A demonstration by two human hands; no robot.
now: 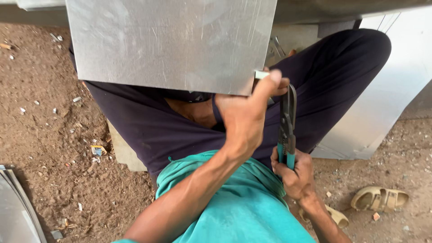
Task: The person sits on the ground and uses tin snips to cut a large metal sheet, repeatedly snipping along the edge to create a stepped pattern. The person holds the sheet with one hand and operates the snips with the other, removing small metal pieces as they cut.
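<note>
A scratched grey metal sheet (171,42) stands across my lap, its lower edge over my dark trousers. My left hand (247,114) reaches up and pinches the sheet's lower right corner, thumb on a small pale strip there. My right hand (294,175) is wrapped around the teal handles of metal tin snips (287,123). The snips point upward, and their dark jaws meet the sheet's edge just beside my left fingers. The jaw tips are hidden behind those fingers.
I sit on brown dirt ground littered with small scraps. A second large pale metal sheet (387,90) leans at the right. Two tan sandals (380,198) lie at the lower right. Stacked sheet edges (13,211) show at the lower left.
</note>
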